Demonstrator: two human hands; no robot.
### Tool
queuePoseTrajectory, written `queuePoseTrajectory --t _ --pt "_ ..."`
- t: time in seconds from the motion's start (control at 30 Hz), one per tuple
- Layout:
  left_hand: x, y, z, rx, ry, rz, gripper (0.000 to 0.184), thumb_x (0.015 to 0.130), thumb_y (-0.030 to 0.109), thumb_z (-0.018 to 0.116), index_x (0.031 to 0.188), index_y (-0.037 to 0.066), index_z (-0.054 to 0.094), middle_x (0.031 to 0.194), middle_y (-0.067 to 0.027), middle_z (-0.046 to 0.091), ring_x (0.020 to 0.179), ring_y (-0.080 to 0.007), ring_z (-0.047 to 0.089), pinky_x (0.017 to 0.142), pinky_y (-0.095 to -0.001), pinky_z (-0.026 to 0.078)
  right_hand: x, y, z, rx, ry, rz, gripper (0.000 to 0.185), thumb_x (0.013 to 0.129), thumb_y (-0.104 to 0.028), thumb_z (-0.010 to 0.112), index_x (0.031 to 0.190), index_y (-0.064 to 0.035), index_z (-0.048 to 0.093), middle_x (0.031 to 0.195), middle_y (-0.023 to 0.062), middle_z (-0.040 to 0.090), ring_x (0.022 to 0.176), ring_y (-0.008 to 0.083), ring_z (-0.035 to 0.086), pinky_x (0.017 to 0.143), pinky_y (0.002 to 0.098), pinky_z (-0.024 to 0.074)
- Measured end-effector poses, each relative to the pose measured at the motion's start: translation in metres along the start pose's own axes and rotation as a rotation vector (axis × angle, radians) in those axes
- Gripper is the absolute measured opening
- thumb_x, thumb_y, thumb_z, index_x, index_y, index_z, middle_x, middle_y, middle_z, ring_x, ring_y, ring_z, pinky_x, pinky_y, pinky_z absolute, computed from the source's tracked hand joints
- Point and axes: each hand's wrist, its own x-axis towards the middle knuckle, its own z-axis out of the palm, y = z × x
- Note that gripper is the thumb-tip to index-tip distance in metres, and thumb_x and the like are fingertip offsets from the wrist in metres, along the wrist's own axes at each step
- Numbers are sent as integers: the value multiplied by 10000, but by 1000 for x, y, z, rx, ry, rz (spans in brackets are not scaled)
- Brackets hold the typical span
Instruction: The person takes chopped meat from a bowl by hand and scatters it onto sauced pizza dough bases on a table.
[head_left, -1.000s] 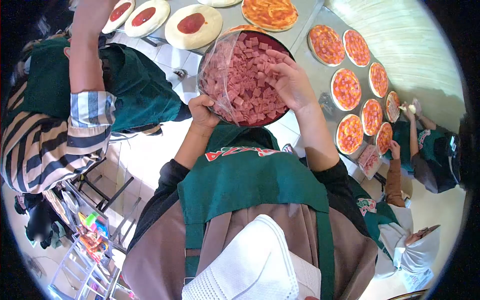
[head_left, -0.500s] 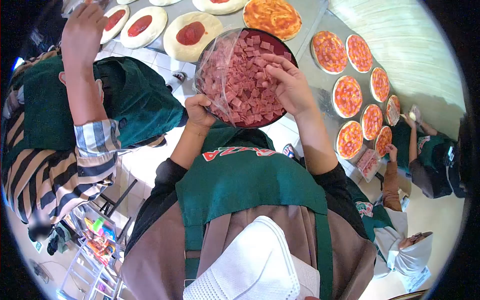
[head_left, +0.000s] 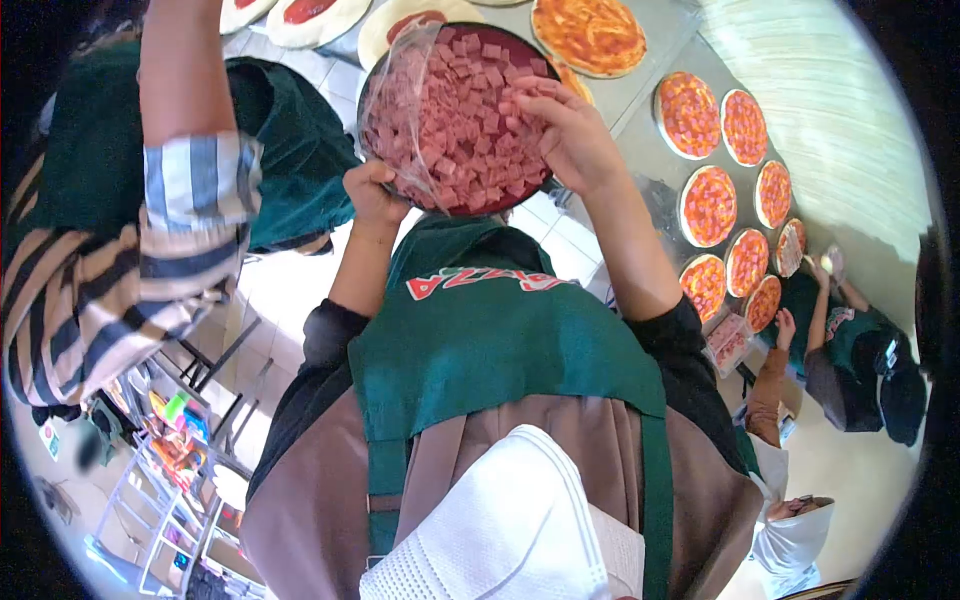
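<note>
A round dark red bowl (head_left: 540,66) full of square pink meat pieces (head_left: 465,130) is held up over the front of the metal table. Clear plastic film (head_left: 398,110) covers its left part. My left hand (head_left: 377,194) grips the lower left rim, thumb on top. My right hand (head_left: 568,135) is over the right side of the bowl, its fingers bent together at the meat; whether a piece is between them is hidden. Just behind the bowl lies a sauce-covered dough round (head_left: 588,36).
Several topped pizzas (head_left: 707,205) line the metal table (head_left: 640,130) on the right. Dough rounds with sauce (head_left: 312,18) lie at the upper left. A co-worker's striped sleeve (head_left: 120,300) is close on the left. Other co-workers' hands reach in at the right, beside a meat container (head_left: 728,340).
The bowl and both my hands have moved left and slightly up in view. The co-worker's raised arm on the left reaches further up, its hand now out of view.
</note>
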Motion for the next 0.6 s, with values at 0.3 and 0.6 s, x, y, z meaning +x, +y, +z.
queuePoseTrajectory --t 0.3,0.6 --pt "0 5 0 -58 -47 90 712 452 91 448 1149 -46 406 1125 -166 488 1061 -338 450 972 -402 312 21 5 13 177 -139 100 147 793 -24 502 931 16 533 960 101 571 940 206 548 815 269 456" --pt "-8 -4 -6 -122 -75 73 737 459 90 451 1179 -39 370 1158 -169 462 1090 -341 423 983 -423 292 15 11 12 240 -181 232 174 830 -71 490 1004 -60 502 1031 151 540 929 189 542 777 288 452"
